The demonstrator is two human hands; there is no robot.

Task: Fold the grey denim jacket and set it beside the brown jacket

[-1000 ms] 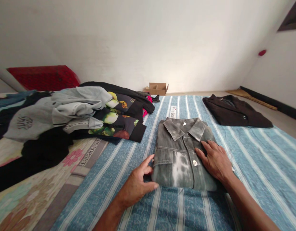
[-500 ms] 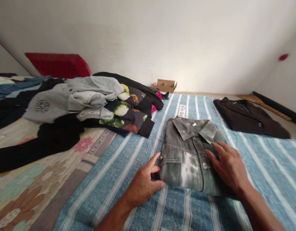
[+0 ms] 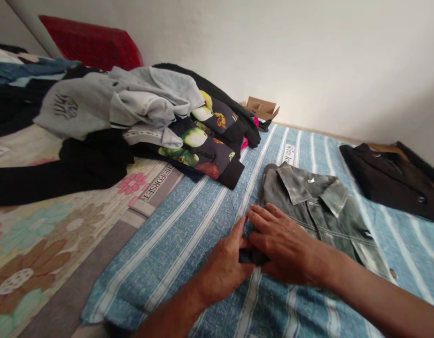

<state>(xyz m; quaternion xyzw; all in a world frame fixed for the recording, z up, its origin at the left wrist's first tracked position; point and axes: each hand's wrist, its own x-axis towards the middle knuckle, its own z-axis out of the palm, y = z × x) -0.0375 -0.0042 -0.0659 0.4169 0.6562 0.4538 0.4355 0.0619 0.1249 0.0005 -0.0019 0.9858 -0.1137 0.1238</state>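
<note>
A grey tie-dyed button-up denim jacket (image 3: pixel 305 192) lies folded with its collar facing away from me. At its left edge is my left hand (image 3: pixel 226 263), thumb and index finger spread apart; the other fingertips are partly hidden. My right hand (image 3: pixel 280 244) reaches across the front of the jacket and rests on its left side, fingers stretched out close to the left hand. It covers much of the lower left part of the jacket.
To the right lies a folded dark brown garment (image 3: pixel 389 176). A heap holds a grey shirt (image 3: pixel 86 103) and a fruit-print dark garment (image 3: pixel 210 155). A cardboard box (image 3: pixel 262 108) sits by the wall, and a red panel (image 3: pixel 92 42) stands at back left. Blue striped bedding (image 3: pixel 167 239) lies below.
My right hand has moved left from the jacket's right side to its left side, close to my left hand. The camera view has shifted. My left hand stays at the left edge.
</note>
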